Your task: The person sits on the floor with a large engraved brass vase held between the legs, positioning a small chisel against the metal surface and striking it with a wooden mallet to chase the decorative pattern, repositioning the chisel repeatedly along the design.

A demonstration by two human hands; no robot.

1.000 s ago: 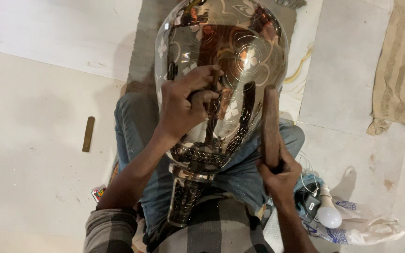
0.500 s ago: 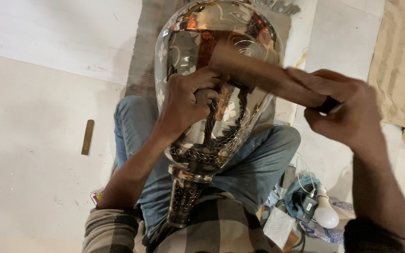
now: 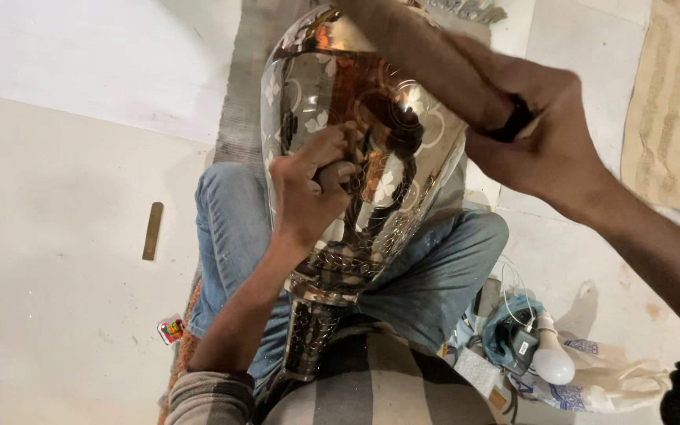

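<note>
a brass strip [image 3: 152,230] lies on the floor [image 3: 57,299] to the left; a bulb [image 3: 552,364] and bag [image 3: 615,382] sit at the right. the left hand [image 3: 308,193] presses a small tool, fingers curled round it, against the vase [image 3: 356,165]. the right hand [image 3: 541,134] is raised, fist closed on a wooden mallet [image 3: 419,71]. the shiny, flower-engraved vase rests in the lap.

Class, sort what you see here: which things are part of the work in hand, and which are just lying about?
In use:
left hand
right hand
engraved metal vase
wooden mallet

Lying about:
light bulb
small flat wooden stick
beige cloth
cloth bag
</note>
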